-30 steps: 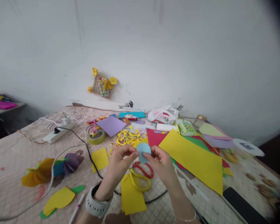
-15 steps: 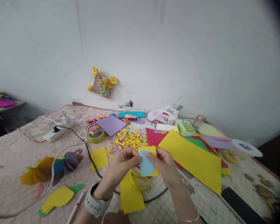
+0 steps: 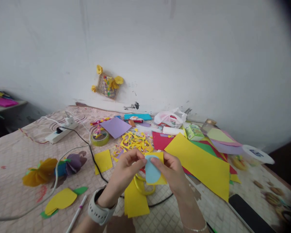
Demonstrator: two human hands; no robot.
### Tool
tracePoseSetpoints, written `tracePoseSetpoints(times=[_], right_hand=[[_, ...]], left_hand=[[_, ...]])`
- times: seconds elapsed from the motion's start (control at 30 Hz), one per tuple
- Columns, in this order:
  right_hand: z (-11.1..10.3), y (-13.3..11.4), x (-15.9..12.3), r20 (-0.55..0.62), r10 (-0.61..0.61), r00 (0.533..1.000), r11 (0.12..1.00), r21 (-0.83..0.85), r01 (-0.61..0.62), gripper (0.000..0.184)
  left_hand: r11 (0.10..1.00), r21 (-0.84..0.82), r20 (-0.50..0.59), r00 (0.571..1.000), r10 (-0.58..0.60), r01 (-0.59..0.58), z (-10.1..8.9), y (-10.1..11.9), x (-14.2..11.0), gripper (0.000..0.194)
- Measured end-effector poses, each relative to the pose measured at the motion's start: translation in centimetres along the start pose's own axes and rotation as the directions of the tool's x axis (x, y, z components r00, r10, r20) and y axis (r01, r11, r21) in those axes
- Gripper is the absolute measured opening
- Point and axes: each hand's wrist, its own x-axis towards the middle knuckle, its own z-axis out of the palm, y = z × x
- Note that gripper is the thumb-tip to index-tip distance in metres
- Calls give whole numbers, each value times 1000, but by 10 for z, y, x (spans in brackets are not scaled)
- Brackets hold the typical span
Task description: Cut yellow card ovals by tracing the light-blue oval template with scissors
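Note:
A pale blue rounded paper cutout (image 3: 152,173) lies against a small yellow paper square (image 3: 163,180) between my two hands. My left hand (image 3: 130,165), wearing a white watch, pinches the left edge of these papers with thumb and fingertips. My right hand (image 3: 171,170) clasps them from the right, its thumb pressed on the blue cutout and its fingers behind the yellow square. Just below are the yellow scissor handles (image 3: 146,191), resting on several yellow paper pieces (image 3: 138,204); the blades are hidden.
Yellow paper scraps (image 3: 135,142) are heaped beyond my hands. At right lie a large yellow sheet (image 3: 199,165) and a phone (image 3: 251,213). Left of me are a tape roll (image 3: 100,139), a power strip (image 3: 61,132) with trailing cords, a marker (image 3: 77,213) and paper flowers (image 3: 41,173).
Both hands keep their hold on the blue cutout and yellow square, which have shifted only slightly. The view has tilted a little.

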Motion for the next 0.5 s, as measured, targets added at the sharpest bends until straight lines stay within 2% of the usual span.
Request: tracePoseSetpoints(times=[0.17,0.5], right_hand=[[1,0,0,8,-11,1000,1000,17,10,21],[2,2,-1,9,-38,999,999,8,38,20]], left_hand=[[1000,-22,12,1000,21,-21,1,0,-1,18],[995,-33,-34,995,90,-91,3,-1,-2,17]])
